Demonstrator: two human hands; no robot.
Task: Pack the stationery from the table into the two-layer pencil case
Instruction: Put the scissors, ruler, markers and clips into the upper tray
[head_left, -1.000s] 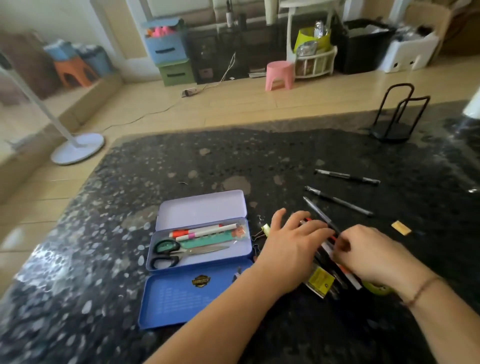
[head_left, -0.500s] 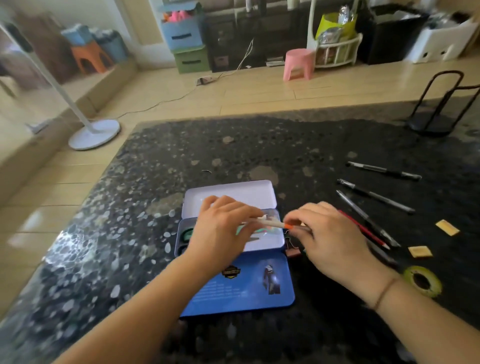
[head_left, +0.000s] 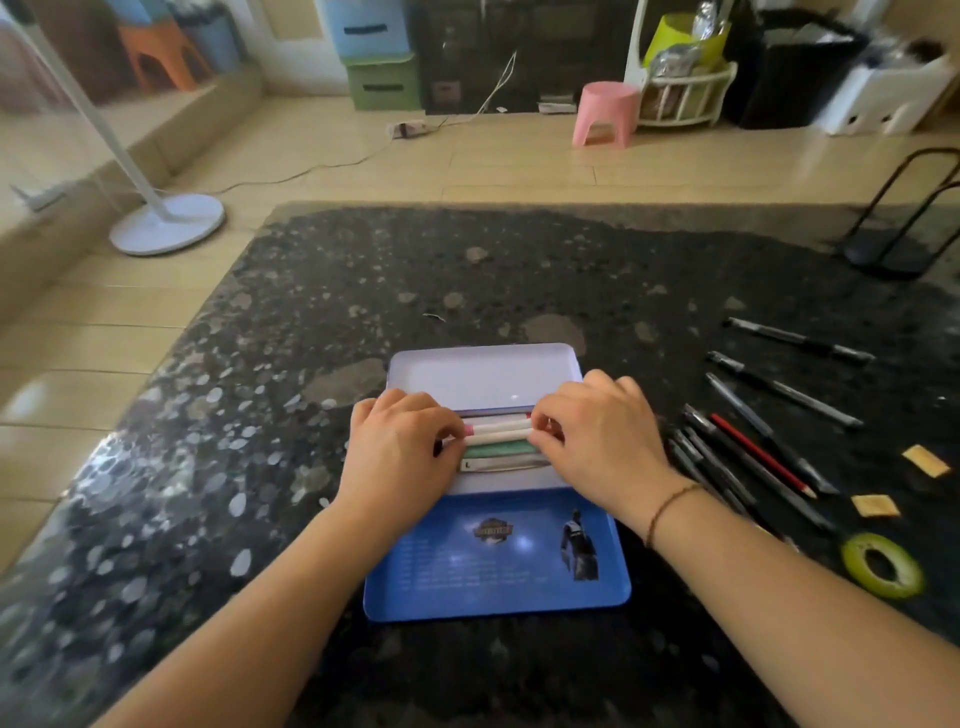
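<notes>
The blue tin pencil case (head_left: 496, 577) lies open near the table's front edge, with its pale lilac inner tray (head_left: 480, 376) raised behind. White pens (head_left: 500, 432) with pink and red ends lie across the tray, above a green item and the scissors' metal blades (head_left: 501, 464). My left hand (head_left: 397, 452) pinches the pens' left ends and my right hand (head_left: 597, 441) pinches their right ends. Right of the case lie several black pens (head_left: 779, 387), a red pencil (head_left: 758, 454), two yellow erasers (head_left: 875, 505) and a green tape roll (head_left: 883, 564).
The dark speckled stone table (head_left: 519, 270) ends at the left and far edges above a wooden floor. A black wire stand (head_left: 901, 228) sits at the back right corner. A white fan base (head_left: 166, 223) and a pink stool (head_left: 605, 111) stand on the floor.
Both hands left the pile of pens at the right and moved over the case. They now hold white pens flat in the tray. The view has shifted right and closer.
</notes>
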